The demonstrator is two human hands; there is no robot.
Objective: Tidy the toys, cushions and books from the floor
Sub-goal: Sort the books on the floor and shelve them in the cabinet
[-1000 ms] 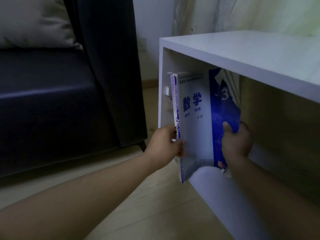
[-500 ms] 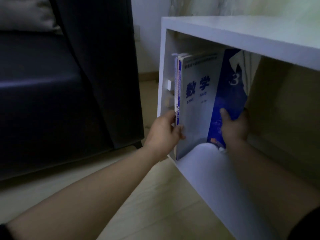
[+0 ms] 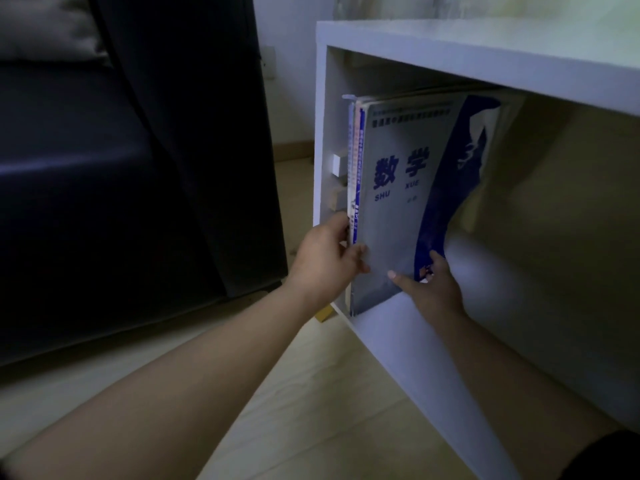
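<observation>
We see a stack of books point(image 3: 356, 174) standing on end inside a white cabinet point(image 3: 450, 39), in its open compartment, hard against the left inner wall. The long axis runs up and down and leans a little. The spines face out to the opening and toward us, and the covers face right into the compartment. The bottom edges sit on the cabinet floor at its front left corner. The front book point(image 3: 398, 202) is grey with a blue band down its right side and dark blue characters over "SHU XUE". Its far upper corner bends away from the rest.

The left hand point(image 3: 325, 261) has a closed grip on the stack low down at the spine side, with the thumb on the front cover and the fingers round the outer side. The right hand point(image 3: 433, 289) is at the lower edge of the front book. One finger lies stretched across the grey cover and another digit rises on the blue band. The rest of the hand is hidden, so we cannot tell whether its grip is closed on the book or only touching it.

Two small pale blocks point(image 3: 335, 164) sit on the left inner wall beside the spines. A yellow bit point(image 3: 323, 313) shows at the cabinet's foot. A dark sofa point(image 3: 86, 168) stands to the left with a pale cushion point(image 3: 45, 26) on its seat. The floor point(image 3: 311, 410) is light wood. A wall socket point(image 3: 268, 62) shows between the sofa and the cabinet.
</observation>
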